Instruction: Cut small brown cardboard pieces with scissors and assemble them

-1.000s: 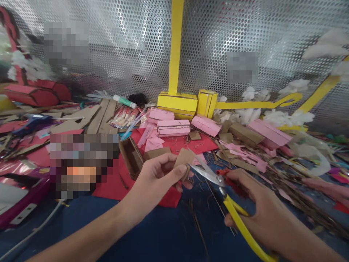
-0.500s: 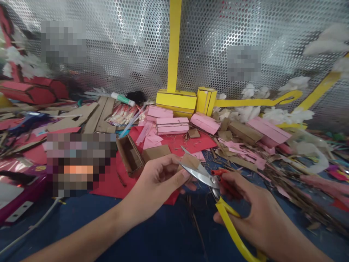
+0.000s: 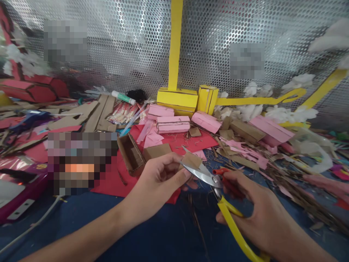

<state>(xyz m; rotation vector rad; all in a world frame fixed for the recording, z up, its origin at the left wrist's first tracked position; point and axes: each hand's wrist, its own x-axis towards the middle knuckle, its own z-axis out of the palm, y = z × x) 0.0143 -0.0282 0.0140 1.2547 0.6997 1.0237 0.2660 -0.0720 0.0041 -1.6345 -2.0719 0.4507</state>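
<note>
Between the thumb and fingers of my left hand (image 3: 159,178) is a small piece of brown cardboard (image 3: 192,159). The silver blades of the scissors (image 3: 204,177) lie around this piece, parted, one blade in front of it. My right hand (image 3: 261,207) grips the scissors by their yellow handles. A red tube-like object (image 3: 230,183) is also tucked in the right fingers; its kind is not clear. Behind my left hand lie an open cardboard box (image 3: 130,154) and a flat cardboard piece (image 3: 158,151), both on red sheet material (image 3: 109,185).
Pink paper-covered blocks (image 3: 173,124) and a yellow block (image 3: 177,98) stand beyond the hands. Cardboard and pink scraps (image 3: 247,151) spread to the right. A blue glue gun (image 3: 29,120) lies left, above a purple device (image 3: 27,196) with a cable. A perforated metal panel (image 3: 136,47) rises behind.
The view has shifted slightly. Both hands keep nearly the same grip, with the scissor blades still around the cardboard piece.
</note>
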